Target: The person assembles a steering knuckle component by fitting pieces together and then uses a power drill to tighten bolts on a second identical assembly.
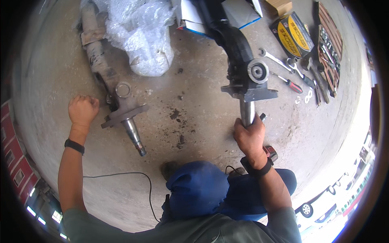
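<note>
On the left lies a worn, rusty axle (97, 56) with a flange and a bare steel spindle (133, 131) pointing toward me. My left hand (83, 110) is closed in a fist beside its knuckle; whatever the fingers hold there is hidden. To the right is a black axle (235, 48) with a round bore and a flange plate (261, 95). My right hand (250, 135) wraps around the shiny spindle (247, 111) below that plate. The far end of the black axle runs out past the upper edge of the view.
Bubble wrap (148, 44) and an opened white carton (243, 14) lie at the far side. Right of the black axle are wrenches (277, 60), a screwdriver (293, 86), a hammer (318, 77), a yellow-black box (292, 34) and a socket set (330, 52). A red-black power tool (270, 153) sits near my right wrist; a cable (148, 178) crosses the floor.
</note>
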`<control>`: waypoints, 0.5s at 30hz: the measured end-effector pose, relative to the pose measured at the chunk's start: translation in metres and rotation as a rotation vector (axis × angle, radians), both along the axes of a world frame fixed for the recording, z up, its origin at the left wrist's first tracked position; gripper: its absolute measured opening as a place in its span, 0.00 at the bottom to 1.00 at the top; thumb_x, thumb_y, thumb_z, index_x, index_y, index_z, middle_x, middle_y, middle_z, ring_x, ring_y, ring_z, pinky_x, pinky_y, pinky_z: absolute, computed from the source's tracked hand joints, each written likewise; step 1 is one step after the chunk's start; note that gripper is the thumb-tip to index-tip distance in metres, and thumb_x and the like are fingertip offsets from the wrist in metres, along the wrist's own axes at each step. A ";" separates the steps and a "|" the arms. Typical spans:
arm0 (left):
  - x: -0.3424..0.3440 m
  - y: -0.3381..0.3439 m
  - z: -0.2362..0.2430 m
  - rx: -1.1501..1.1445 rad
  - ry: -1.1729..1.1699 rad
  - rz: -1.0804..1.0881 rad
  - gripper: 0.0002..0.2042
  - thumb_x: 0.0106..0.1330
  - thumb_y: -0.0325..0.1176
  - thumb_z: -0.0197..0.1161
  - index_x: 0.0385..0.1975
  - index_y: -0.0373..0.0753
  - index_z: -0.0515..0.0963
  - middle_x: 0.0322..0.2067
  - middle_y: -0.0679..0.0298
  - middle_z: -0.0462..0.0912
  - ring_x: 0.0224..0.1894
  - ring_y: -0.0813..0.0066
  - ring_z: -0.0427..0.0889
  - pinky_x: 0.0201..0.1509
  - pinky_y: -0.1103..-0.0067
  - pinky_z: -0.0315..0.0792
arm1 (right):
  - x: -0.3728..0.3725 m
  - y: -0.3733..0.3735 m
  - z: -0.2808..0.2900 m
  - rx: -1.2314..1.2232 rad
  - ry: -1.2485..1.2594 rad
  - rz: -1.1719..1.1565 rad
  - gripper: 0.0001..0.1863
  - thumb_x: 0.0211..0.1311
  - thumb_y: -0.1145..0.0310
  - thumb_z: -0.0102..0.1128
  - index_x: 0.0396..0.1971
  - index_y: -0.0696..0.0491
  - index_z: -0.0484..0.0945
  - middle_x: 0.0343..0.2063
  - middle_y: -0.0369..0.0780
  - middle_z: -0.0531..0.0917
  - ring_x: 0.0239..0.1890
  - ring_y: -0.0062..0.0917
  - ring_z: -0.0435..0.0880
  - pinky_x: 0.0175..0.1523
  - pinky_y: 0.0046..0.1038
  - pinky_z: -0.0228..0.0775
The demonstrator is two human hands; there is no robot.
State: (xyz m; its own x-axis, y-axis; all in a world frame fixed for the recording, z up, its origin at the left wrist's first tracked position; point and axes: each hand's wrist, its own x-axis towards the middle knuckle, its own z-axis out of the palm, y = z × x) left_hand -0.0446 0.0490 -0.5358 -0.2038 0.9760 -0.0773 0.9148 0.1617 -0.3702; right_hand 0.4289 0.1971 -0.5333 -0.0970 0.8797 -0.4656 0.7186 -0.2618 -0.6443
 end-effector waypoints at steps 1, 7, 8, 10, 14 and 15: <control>-0.002 -0.003 0.001 -0.001 0.017 0.009 0.11 0.52 0.41 0.65 0.14 0.42 0.81 0.18 0.61 0.82 0.27 0.63 0.81 0.36 0.68 0.72 | -0.003 0.000 0.001 0.051 0.001 0.025 0.10 0.53 0.72 0.59 0.33 0.62 0.74 0.18 0.53 0.78 0.22 0.45 0.81 0.30 0.39 0.71; -0.011 -0.008 -0.010 -0.024 -0.015 0.034 0.11 0.52 0.42 0.65 0.15 0.44 0.83 0.19 0.61 0.83 0.26 0.63 0.81 0.35 0.68 0.72 | -0.003 0.004 0.009 0.074 -0.002 0.045 0.08 0.53 0.73 0.58 0.30 0.62 0.72 0.18 0.53 0.78 0.22 0.49 0.80 0.29 0.39 0.71; -0.011 -0.004 -0.003 -0.047 -0.003 0.042 0.11 0.53 0.43 0.65 0.15 0.45 0.83 0.19 0.62 0.83 0.26 0.64 0.81 0.36 0.68 0.72 | -0.003 0.006 0.012 0.050 0.012 0.044 0.08 0.53 0.74 0.57 0.30 0.62 0.72 0.18 0.51 0.78 0.20 0.44 0.80 0.29 0.37 0.71; -0.004 0.005 -0.002 -0.048 0.007 0.037 0.11 0.53 0.45 0.64 0.15 0.47 0.83 0.19 0.64 0.83 0.27 0.65 0.81 0.36 0.69 0.72 | 0.008 0.000 -0.005 -0.010 0.079 -0.036 0.08 0.53 0.74 0.57 0.31 0.62 0.72 0.19 0.49 0.77 0.20 0.37 0.78 0.30 0.35 0.70; -0.006 -0.002 -0.002 -0.024 -0.001 0.038 0.11 0.53 0.46 0.64 0.15 0.49 0.83 0.18 0.66 0.83 0.26 0.68 0.81 0.35 0.70 0.72 | 0.005 -0.002 -0.003 -0.055 0.057 -0.037 0.09 0.53 0.72 0.58 0.31 0.61 0.73 0.19 0.47 0.77 0.20 0.32 0.74 0.31 0.34 0.69; -0.006 -0.003 -0.002 -0.025 0.009 0.051 0.11 0.53 0.46 0.64 0.15 0.49 0.83 0.18 0.66 0.83 0.26 0.68 0.81 0.35 0.70 0.72 | 0.001 -0.002 0.000 -0.057 0.066 -0.024 0.09 0.53 0.72 0.58 0.31 0.61 0.73 0.19 0.47 0.77 0.20 0.32 0.74 0.31 0.34 0.69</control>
State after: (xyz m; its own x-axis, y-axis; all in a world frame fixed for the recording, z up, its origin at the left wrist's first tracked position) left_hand -0.0510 0.0463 -0.5378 -0.2541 0.9621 -0.0991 0.9022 0.1989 -0.3827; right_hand 0.4299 0.1953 -0.5330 -0.1089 0.8543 -0.5083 0.6679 -0.3158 -0.6739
